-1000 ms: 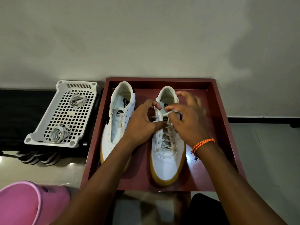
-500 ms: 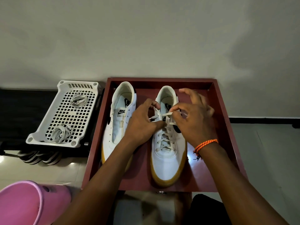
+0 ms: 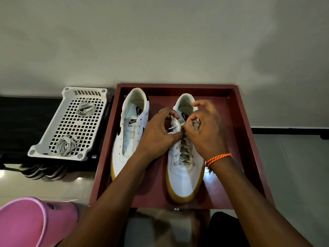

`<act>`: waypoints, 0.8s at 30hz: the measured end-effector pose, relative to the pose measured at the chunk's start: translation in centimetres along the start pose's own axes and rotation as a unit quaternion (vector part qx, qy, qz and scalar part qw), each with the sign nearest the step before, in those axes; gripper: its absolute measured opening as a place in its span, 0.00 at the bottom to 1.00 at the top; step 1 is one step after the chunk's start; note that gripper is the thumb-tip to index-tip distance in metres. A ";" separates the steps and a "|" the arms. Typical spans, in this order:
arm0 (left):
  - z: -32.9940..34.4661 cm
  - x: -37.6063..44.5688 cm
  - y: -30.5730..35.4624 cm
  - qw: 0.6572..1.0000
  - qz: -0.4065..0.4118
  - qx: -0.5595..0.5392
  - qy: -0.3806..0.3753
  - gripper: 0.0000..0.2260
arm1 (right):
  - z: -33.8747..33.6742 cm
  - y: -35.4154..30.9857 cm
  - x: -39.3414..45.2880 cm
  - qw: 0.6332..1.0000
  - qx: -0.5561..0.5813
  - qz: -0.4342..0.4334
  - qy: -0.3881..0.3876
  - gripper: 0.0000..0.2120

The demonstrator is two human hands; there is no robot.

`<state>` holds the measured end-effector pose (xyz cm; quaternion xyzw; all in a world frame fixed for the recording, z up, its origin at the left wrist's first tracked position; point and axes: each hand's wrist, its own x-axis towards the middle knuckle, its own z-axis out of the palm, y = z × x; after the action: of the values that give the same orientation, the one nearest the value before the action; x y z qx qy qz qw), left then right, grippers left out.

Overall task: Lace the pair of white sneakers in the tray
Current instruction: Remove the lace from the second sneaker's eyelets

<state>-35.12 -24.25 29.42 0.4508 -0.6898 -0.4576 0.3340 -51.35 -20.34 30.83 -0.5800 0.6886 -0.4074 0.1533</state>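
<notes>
**Lace end may slip at the top eyelets**

Both sneakers sit side by side in the tray [image 3: 249, 139]; the right sneaker [image 3: 185, 177] is laced most of the way up, and the left sneaker [image 3: 130, 139] beside it shows bare eyelets; the left hand [image 3: 156, 134] has its fingers [image 3: 173, 114] curled over the near edge of the right sneaker's opening, apparently bracing it, thumb pressed against the lace [image 3: 183, 154] rows; the right hand [image 3: 204, 132] pinches a lace end just across from those fingers, its other fingers [image 3: 201, 104] spread and lifted above the collar.

Judged from this: the pinch is small and the lace end short, so a tug could pull it free of the fingers; the hands crowd each other, hiding the eyelet, so the tip may miss it or enter the wrong one; uneven pull could leave one end too short to tie; spare laces lie coiled in the basket [image 3: 44, 148], well away from the fingers, for the bare sneaker.
</notes>
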 end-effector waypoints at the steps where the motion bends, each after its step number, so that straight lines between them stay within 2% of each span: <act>1: 0.0 0.0 0.0 1.000 0.002 0.004 0.004 0.18 | -0.2 -0.1 0.1 1.000 0.001 -0.002 0.015 0.08; 11: 0.1 -0.1 0.3 0.999 0.019 0.039 -0.008 0.19 | -0.9 0.3 0.5 0.998 -0.029 0.024 0.057 0.05; 15: -0.3 -0.1 -0.1 0.998 -0.005 0.058 -0.001 0.19 | -2.6 1.1 1.5 0.983 0.032 0.075 0.163 0.07; 17: -0.3 0.0 -0.3 0.998 -0.004 0.063 0.000 0.18 | -3.7 1.1 1.9 0.965 0.104 0.095 0.222 0.07; 19: -0.1 -0.1 -0.1 0.998 0.006 0.067 -0.005 0.17 | -4.1 1.8 2.1 0.949 0.121 0.130 0.262 0.08; 20: 0.0 -0.2 0.0 0.997 0.011 0.071 -0.011 0.16 | -4.1 2.3 2.2 0.950 0.099 0.157 0.251 0.09; 21: 0.2 -0.3 0.0 0.996 0.019 0.082 -0.020 0.15 | -3.9 3.1 2.2 0.959 0.043 0.189 0.208 0.10; 22: 0.4 -0.4 0.1 0.994 0.031 0.101 -0.028 0.14 | -3.7 3.8 2.1 0.966 -0.039 0.219 0.135 0.11; 24: 0.9 -0.6 0.2 0.986 0.052 0.153 -0.042 0.10 | -3.1 4.4 1.4 0.951 -0.181 0.250 -0.030 0.12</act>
<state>-35.76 -23.31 29.26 0.4400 -0.7880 -0.3470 0.2549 -56.86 -20.42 29.85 -0.4195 0.8685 -0.2074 0.1635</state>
